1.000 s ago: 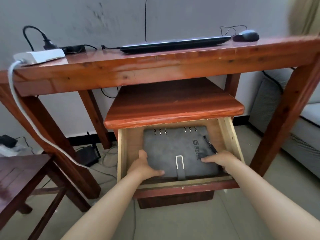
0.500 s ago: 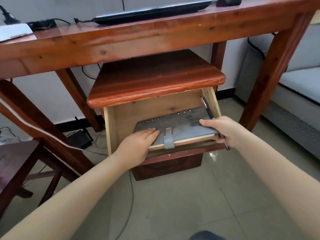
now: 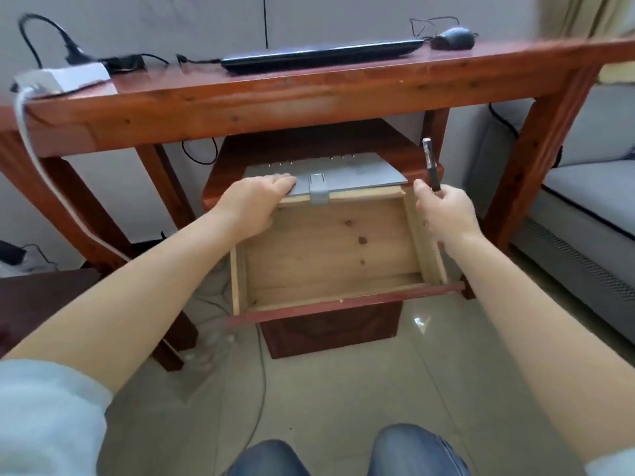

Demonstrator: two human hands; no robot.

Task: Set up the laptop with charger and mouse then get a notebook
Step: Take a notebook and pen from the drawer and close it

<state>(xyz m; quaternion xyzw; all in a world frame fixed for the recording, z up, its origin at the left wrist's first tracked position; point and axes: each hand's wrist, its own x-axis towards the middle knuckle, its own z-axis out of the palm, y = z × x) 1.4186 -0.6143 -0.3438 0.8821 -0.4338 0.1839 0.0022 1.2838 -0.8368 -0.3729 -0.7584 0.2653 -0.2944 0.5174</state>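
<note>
A grey ring-bound notebook (image 3: 347, 175) with a strap clasp is held level above the open wooden drawer (image 3: 330, 249), in front of the small cabinet's top. My left hand (image 3: 256, 204) grips its near left edge. My right hand (image 3: 443, 211) is apart from the notebook at the right and holds a black pen (image 3: 431, 164) upright. On the red-brown wooden desk (image 3: 309, 94) lie the closed black laptop (image 3: 319, 55), with its charger cable (image 3: 196, 60) plugged in at the left, and a black mouse (image 3: 453, 37) at the right.
A white power strip (image 3: 62, 80) sits on the desk's left end, its cable hanging down. A dark stool (image 3: 37, 297) stands at the left, a grey sofa (image 3: 591, 207) at the right. Cables lie on the tiled floor. My knees show at the bottom.
The notebook has come up out of the drawer, which now shows a bare bottom. My right hand has let go of the notebook's edge and holds only the pen, raised upright.
</note>
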